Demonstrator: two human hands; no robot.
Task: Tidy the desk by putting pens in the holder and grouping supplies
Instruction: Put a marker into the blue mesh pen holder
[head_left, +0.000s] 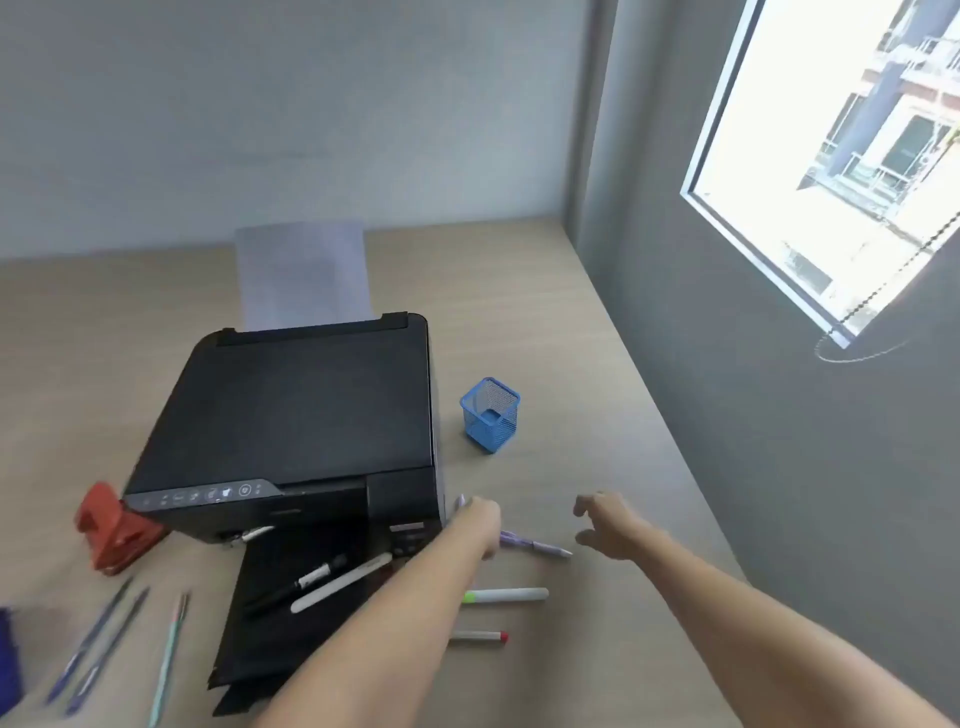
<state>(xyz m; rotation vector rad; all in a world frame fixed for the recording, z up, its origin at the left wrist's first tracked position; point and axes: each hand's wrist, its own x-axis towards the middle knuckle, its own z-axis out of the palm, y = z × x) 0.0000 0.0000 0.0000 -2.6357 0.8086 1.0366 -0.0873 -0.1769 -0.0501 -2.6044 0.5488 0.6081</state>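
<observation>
Your left hand (480, 522) grips a purple pen (460, 503); your right hand (605, 525) hangs wide open just above another pen (535, 545), holder (490, 415) beyond.

- Our left hand (480, 522) sits just below frame centre, forearm rising from the bottom edge, fingers curled closed; blur hides the grip.
- Our right hand (605, 525) hovers right of it, fingers spread and bent.
</observation>
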